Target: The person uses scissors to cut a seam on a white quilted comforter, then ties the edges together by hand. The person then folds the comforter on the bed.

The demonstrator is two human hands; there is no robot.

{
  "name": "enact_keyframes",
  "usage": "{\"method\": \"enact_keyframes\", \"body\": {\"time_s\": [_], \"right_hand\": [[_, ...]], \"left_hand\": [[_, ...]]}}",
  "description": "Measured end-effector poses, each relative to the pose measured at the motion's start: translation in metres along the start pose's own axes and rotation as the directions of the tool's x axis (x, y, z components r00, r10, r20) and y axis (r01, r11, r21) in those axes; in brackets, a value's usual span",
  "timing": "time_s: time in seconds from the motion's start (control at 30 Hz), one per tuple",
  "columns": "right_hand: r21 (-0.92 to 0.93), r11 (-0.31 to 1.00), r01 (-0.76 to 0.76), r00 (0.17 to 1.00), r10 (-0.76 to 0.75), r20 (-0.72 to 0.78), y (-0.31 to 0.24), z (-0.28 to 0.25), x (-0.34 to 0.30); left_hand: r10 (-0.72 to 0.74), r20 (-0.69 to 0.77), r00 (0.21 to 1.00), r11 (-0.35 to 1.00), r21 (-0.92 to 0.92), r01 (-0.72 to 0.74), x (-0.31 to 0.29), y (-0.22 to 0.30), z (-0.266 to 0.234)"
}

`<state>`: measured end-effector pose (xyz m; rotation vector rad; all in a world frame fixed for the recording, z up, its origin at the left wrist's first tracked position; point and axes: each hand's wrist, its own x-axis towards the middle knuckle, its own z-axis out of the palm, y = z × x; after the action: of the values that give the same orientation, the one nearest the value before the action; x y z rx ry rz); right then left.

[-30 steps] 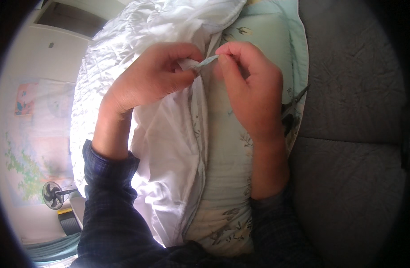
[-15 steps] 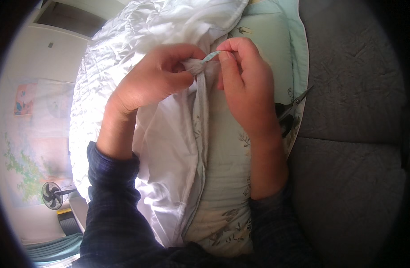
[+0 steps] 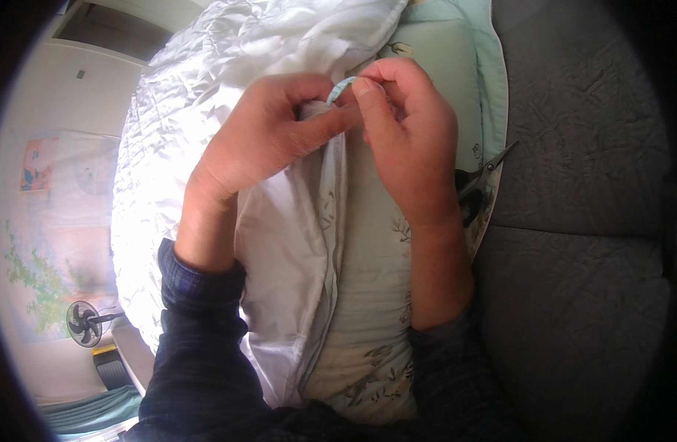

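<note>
A short, narrow pale blue-green fabric tie (image 3: 336, 90) arches up between my two hands. My right hand (image 3: 412, 140) pinches its far end between thumb and index finger. Bunched at the tie's base, the edge of a white quilt (image 3: 283, 272) is gripped by my left hand (image 3: 268, 132), whose thumb reaches across toward the right fingertips. Some fingers of both hands are hidden behind the cloth and palms. Beneath lies a pale green floral fabric (image 3: 375, 243), padded-looking, with a seam of the white cloth running down over it.
Dark-handled scissors (image 3: 490, 167) lie beside my right wrist, at the floral fabric's edge. A grey padded surface (image 3: 574, 295) extends on the right. Puffy white quilt folds (image 3: 169, 125) spread to the left. Farther left are a black fan (image 3: 83, 323) and a teal cloth (image 3: 95, 415).
My left hand has shifted slightly right, and its thumb has stretched out toward the right fingertips. The tie now bends in a tighter arch. My right hand has barely moved.
</note>
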<state>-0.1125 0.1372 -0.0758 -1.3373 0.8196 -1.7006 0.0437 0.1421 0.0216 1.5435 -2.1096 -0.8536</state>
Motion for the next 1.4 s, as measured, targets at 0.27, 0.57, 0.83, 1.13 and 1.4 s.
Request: {"method": "enact_keyframes", "body": {"time_s": [0.27,0.57,0.83,1.13,1.4], "right_hand": [[0.236,0.972,0.008,0.999,0.001,-0.038,-0.002,-0.005,0.002],[0.186,0.981,0.044,0.985,-0.074,0.153,-0.017,-0.012,-0.003],[0.033,0.987,0.159,0.93,-0.161,0.33,-0.017,-0.018,-0.004],[-0.065,0.914,0.401,0.903,-0.383,0.193,-0.005,-0.009,0.004],[-0.137,0.953,0.271,0.952,-0.244,0.186,-0.009,-0.012,0.001]], "left_hand": [[-0.155,0.147,0.977,0.856,-0.474,0.208,0.001,-0.006,-0.008],[-0.066,0.2,0.978,0.712,-0.676,0.187,0.003,-0.017,-0.011],[-0.21,0.189,0.959,0.694,-0.662,0.283,0.007,-0.029,-0.015],[-0.273,0.105,0.956,0.893,-0.342,0.293,-0.001,-0.006,-0.016],[-0.062,-0.164,0.985,0.989,0.123,0.083,-0.015,0.026,0.006]]}}
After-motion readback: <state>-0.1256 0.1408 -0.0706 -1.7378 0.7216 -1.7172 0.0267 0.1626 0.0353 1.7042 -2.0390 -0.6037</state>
